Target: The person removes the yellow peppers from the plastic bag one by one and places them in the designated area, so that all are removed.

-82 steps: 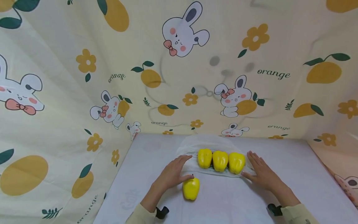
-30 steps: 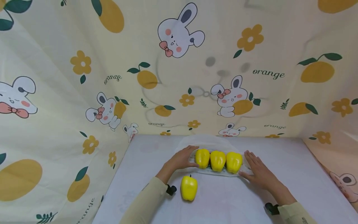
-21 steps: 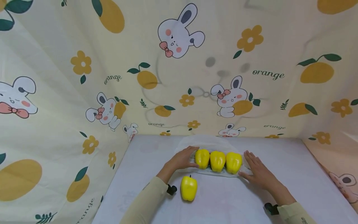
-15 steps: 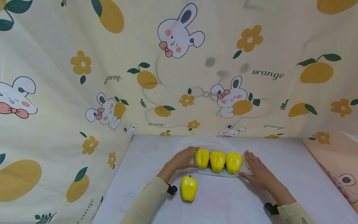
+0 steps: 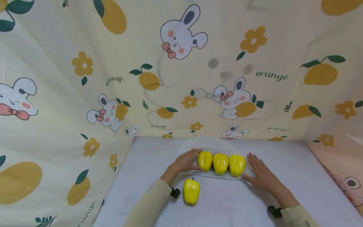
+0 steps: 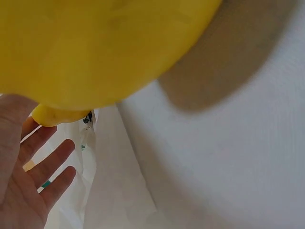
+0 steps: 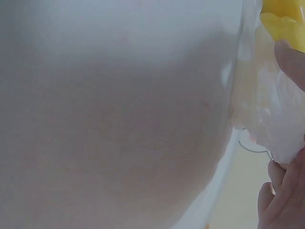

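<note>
Three yellow bell peppers stand side by side on a thin, whitish plastic bag (image 5: 218, 143) in the head view: the left pepper (image 5: 205, 161), the middle pepper (image 5: 220, 163) and the right pepper (image 5: 237, 165). My left hand (image 5: 183, 161) is at the row's left end, thumb and fingertips right at the left pepper, its fingers spread in the left wrist view. At the other end, my right hand (image 5: 261, 173) lies with straight fingers beside the right pepper, the plastic between thumb and fingers in the right wrist view. Nearer me sits a loose yellow pepper (image 5: 191, 191), stem up.
A white-covered table (image 5: 235, 205) carries everything. Behind it and at both sides hangs a cream curtain (image 5: 175, 78) printed with rabbits, oranges and flowers. The loose pepper stands close to the left wrist's black camera mount (image 5: 175, 192).
Since the earliest frame, my left hand has moved forward and right from above the loose pepper to the row's left end. My right hand stays beside the row. Little differs over the last second.
</note>
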